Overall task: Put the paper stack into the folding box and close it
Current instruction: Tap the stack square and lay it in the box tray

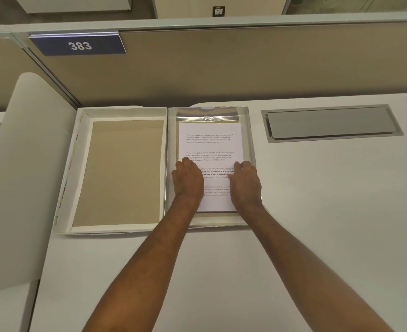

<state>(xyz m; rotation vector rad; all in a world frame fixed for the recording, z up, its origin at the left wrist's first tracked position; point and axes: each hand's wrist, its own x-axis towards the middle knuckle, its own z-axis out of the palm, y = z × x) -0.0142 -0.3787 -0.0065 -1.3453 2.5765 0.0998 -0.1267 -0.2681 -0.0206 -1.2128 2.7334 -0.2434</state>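
The folding box lies open on the desk as two joined trays. Its left half [82,164] is white-walled with a bare brown cardboard floor. Its right half [250,140] has shiny silver walls. The paper stack [209,144], white sheets with printed paragraphs, lies flat inside the right half. My left hand [188,179] rests on the stack's left side, fingers curled at its edge. My right hand [245,183] rests on the stack's right edge, against the tray's right wall. Both hands touch the paper with fingers bent; the lower middle of the stack shows between them.
A grey cable hatch [331,123] is set into the desk at the right. A beige partition [221,73] with a blue "383" sign [79,45] runs along the back. A white chair back [23,176] stands at the left, beside the box.
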